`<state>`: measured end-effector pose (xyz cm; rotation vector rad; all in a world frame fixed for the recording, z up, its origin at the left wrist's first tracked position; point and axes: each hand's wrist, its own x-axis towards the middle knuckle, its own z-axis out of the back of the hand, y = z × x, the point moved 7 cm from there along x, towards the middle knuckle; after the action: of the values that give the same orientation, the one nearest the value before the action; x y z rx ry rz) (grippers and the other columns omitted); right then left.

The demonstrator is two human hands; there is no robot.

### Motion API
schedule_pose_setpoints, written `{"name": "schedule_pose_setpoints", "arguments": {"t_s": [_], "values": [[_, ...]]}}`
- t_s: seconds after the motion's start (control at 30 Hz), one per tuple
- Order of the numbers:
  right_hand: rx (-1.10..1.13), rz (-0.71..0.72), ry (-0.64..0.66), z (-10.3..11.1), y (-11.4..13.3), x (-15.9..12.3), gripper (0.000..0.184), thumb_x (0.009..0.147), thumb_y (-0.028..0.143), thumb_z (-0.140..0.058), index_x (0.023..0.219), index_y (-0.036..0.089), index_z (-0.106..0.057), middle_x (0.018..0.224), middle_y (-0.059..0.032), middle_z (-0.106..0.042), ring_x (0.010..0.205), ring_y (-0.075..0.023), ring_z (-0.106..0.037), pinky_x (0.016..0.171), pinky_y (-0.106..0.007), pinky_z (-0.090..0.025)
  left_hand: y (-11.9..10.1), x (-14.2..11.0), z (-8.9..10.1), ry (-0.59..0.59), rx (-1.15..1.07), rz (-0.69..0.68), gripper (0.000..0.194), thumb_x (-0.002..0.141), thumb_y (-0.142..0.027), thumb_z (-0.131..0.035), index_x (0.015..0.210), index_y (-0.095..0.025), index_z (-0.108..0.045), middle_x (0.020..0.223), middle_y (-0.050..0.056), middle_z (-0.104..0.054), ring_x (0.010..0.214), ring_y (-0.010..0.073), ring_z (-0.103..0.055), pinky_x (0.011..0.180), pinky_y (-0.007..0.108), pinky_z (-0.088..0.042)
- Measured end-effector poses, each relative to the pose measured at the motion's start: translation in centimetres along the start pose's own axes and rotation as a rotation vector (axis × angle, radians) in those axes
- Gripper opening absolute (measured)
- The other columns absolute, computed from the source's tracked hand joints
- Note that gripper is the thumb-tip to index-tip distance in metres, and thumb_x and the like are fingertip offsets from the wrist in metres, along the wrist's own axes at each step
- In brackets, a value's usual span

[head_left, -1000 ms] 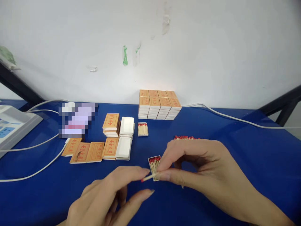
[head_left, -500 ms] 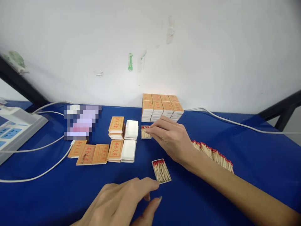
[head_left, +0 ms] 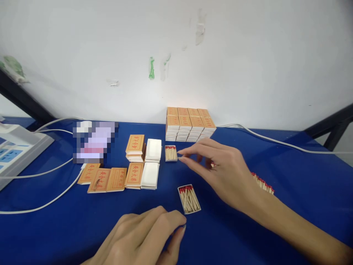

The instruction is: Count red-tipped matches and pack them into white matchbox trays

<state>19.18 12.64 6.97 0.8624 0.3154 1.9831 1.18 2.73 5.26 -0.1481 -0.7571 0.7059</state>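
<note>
My right hand [head_left: 224,165] is beside the small tray of matches [head_left: 171,153], thumb and forefinger slightly apart at its right edge. A few red match heads show among its fingers; whether they are held or lie behind is unclear. Nearer me, a second matchbox tray [head_left: 189,199] lies tilted, filled with red-tipped matches. Just below that tray, my left hand [head_left: 143,235] is curled with thumb and forefinger tips close together and nothing seen between them. Partly hidden by my right hand and wrist is a row of loose matches [head_left: 263,183].
Stacked orange matchboxes [head_left: 190,123] stand by the wall. Left of the small tray are white empty trays [head_left: 150,175] and orange matchbox sleeves [head_left: 134,175]. Farther left lie a pixelated item [head_left: 95,141], white cables [head_left: 35,212] and a power strip [head_left: 24,151].
My right hand has drawn back rightward from the small tray, its fingertips parting, and the matches inside are now in plain view. My left thumb and forefinger have come closer together.
</note>
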Motion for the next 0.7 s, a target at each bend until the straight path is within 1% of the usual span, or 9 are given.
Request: {"name": "schedule_pose_setpoints", "arguments": {"t_s": [0.07, 0.1, 0.13, 0.2, 0.27, 0.4, 0.5, 0.6, 0.7], "values": [[0.05, -0.106, 0.114, 0.6, -0.1, -1.5, 0.015, 0.103, 0.037, -0.078, 0.116, 0.03, -0.081, 0.109, 0.0009, -0.077, 0.079, -0.0132, -0.068, 0.07, -0.028, -0.058, 0.0, 0.0, -0.1, 0.0, -0.01, -0.003, 0.021, 0.107, -0.006, -0.057, 0.121, -0.021, -0.063, 0.086, -0.003, -0.08, 0.069, 0.0155, -0.082, 0.046, 0.031, -0.05], [0.053, -0.128, 0.203, 0.5, 0.0, -2.4, 0.028, 0.1, 0.045, -0.081, 0.125, 0.033, -0.078, 0.12, 0.0003, -0.076, 0.085, -0.0147, -0.07, 0.073, -0.03, -0.061, -0.1, 0.0, -0.1, -0.006, -0.011, -0.001, 0.021, 0.107, -0.006, -0.057, 0.121, -0.021, -0.063, 0.086, -0.004, -0.079, 0.067, 0.0147, -0.081, 0.047, 0.031, -0.051], [0.059, -0.128, 0.285, 0.3, 0.1, -3.3, 0.045, 0.097, 0.05, -0.084, 0.138, 0.036, -0.073, 0.132, -0.0012, -0.073, 0.1, -0.0177, -0.073, 0.084, -0.032, -0.064, -0.2, -0.1, -0.1, -0.013, -0.009, 0.006, 0.021, 0.107, -0.007, -0.058, 0.121, -0.021, -0.063, 0.085, -0.004, -0.079, 0.065, 0.0138, -0.079, 0.048, 0.03, -0.051], [0.069, -0.107, 0.422, -0.4, 0.2, -5.1, 0.07, 0.09, 0.055, -0.089, 0.152, 0.036, -0.063, 0.151, -0.0042, -0.065, 0.128, -0.0239, -0.069, 0.106, -0.04, -0.063, -0.2, -0.3, 0.0, -0.039, 0.01, 0.051, 0.019, 0.11, -0.009, -0.056, 0.121, -0.023, -0.064, 0.084, -0.006, -0.077, 0.063, 0.0126, -0.078, 0.051, 0.03, -0.052], [0.073, -0.084, 0.473, -1.1, 0.2, -6.2, 0.072, 0.093, 0.048, -0.088, 0.157, 0.035, -0.057, 0.154, -0.0053, -0.063, 0.138, -0.0252, -0.065, 0.115, -0.043, -0.059, -0.1, -0.4, 0.1, -0.059, 0.033, 0.109, 0.017, 0.113, -0.013, -0.054, 0.121, -0.024, -0.064, 0.082, -0.007, -0.075, 0.064, 0.0127, -0.078, 0.054, 0.029, -0.053], [0.097, -0.06, 0.374, -1.7, 0.3, -6.8, 0.058, 0.1, 0.033, -0.082, 0.153, 0.034, -0.057, 0.139, -0.0044, -0.07, 0.128, -0.0223, -0.069, 0.111, -0.043, -0.061, 0.0, -0.5, -0.5, 0.031, 0.076, 0.097, 0.023, 0.115, -0.021, -0.053, 0.135, -0.022, -0.063, 0.084, -0.006, -0.074, 0.064, 0.0132, -0.077, 0.055, 0.029, -0.058], [0.097, -0.051, 0.304, -2.0, 0.7, -7.0, 0.061, 0.098, 0.034, -0.085, 0.152, 0.035, -0.056, 0.134, -0.0038, -0.07, 0.12, -0.0224, -0.072, 0.105, -0.042, -0.063, 0.4, -0.7, -1.4, 0.135, 0.144, 0.061, 0.035, 0.118, -0.032, -0.047, 0.148, -0.018, -0.058, 0.091, 0.0, -0.078, 0.067, 0.0182, -0.08, 0.047, 0.032, -0.059], [0.075, -0.062, 0.272, -2.3, 0.8, -7.5, 0.063, 0.098, 0.032, -0.084, 0.152, 0.037, -0.052, 0.135, -0.0035, -0.069, 0.119, -0.0227, -0.072, 0.103, -0.042, -0.064, 0.5, -0.9, -1.7, 0.152, 0.199, 0.037, 0.039, 0.119, -0.037, -0.041, 0.149, -0.018, -0.058, 0.096, 0.004, -0.08, 0.07, 0.0228, -0.082, 0.042, 0.035, -0.058], [0.063, -0.074, 0.255, -2.6, 0.8, -7.8, 0.061, 0.098, 0.032, -0.084, 0.15, 0.037, -0.052, 0.135, -0.0032, -0.068, 0.121, -0.0231, -0.071, 0.103, -0.042, -0.064, 0.1, -0.9, -1.7, 0.142, 0.215, 0.012, 0.038, 0.12, -0.036, -0.039, 0.144, -0.018, -0.061, 0.095, 0.004, -0.08, 0.071, 0.0235, -0.082, 0.043, 0.035, -0.06]]}}
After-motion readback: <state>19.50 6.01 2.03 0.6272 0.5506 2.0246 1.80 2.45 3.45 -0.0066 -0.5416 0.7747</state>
